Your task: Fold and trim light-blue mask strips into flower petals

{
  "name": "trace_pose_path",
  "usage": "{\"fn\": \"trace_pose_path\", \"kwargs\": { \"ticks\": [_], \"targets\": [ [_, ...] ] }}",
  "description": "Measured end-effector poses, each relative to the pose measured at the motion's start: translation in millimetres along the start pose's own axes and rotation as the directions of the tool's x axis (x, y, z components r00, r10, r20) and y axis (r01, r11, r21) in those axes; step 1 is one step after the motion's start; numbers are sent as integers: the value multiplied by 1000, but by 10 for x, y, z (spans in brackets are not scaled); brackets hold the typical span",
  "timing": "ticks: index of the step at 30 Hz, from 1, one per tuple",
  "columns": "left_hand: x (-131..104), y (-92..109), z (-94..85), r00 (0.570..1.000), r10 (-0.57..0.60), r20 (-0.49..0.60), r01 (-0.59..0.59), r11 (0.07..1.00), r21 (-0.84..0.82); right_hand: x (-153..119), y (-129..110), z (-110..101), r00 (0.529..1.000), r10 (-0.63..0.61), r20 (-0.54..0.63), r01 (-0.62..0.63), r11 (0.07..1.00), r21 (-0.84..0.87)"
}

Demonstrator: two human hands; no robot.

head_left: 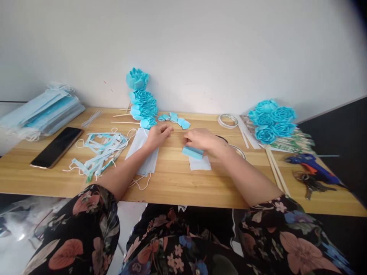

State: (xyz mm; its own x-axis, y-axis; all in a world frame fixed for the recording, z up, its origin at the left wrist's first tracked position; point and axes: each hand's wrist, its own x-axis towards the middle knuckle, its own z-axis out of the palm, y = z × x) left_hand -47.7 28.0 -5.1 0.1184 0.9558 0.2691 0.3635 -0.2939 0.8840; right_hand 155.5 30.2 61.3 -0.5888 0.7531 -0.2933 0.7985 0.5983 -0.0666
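Observation:
My right hand (200, 139) rests on the wooden table (172, 179) and pinches a folded blue strip of mask fabric (192, 152), which lies over a small white fabric piece (200, 163). My left hand (159, 135) lies with curled fingers on the table by a stack of white mask sheets (143, 152); whether it holds anything is hidden. Just beyond both hands sits a row of small folded blue petals (174, 119). Behind them, blue fabric roses on sticks (142, 101) lean against the wall.
A black phone (57, 146) and a pile of cut mask strips and ear loops (100, 152) lie at left, with stacked face masks (43, 112) behind. At right are tape rolls (228, 120), more blue roses (271, 120), wooden sticks (275, 170) and a blue glue gun (312, 168).

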Motion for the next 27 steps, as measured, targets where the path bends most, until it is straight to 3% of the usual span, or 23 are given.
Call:
{"fn": "trace_pose_path", "kwargs": {
  "ticks": [3, 6, 10, 15, 18, 22, 27],
  "targets": [
    [-18, 60, 10, 1000, -9, 30, 10, 999, -42, -56, 17, 3, 999, -30, -35, 32, 997, 65],
    [-43, 142, 11, 996, 14, 89, 0, 988, -155, -91, 35, -27, 977, 20, -213, 42, 959, 281],
    [-75, 228, 9, 985, 37, 166, 20, 942, -334, -52, 3, -60, 915, 103, -390, 178, 764, 620],
    [-70, 208, 17, 977, -47, 206, 136, 886, -443, 99, -34, 5, 856, 173, -486, 307, 586, 750],
    [-52, 176, 19, 980, -79, 182, 158, 862, -482, 151, -21, 62, 857, 242, -454, 329, 421, 845],
    [-45, 172, 17, 986, -97, 136, 154, 842, -517, 137, -6, 136, 925, 215, -312, 280, 166, 946],
    [-36, 162, 21, 989, -122, 87, 150, 845, -514, 133, -18, 268, 953, 146, -266, 255, 93, 962]
  ]
}}
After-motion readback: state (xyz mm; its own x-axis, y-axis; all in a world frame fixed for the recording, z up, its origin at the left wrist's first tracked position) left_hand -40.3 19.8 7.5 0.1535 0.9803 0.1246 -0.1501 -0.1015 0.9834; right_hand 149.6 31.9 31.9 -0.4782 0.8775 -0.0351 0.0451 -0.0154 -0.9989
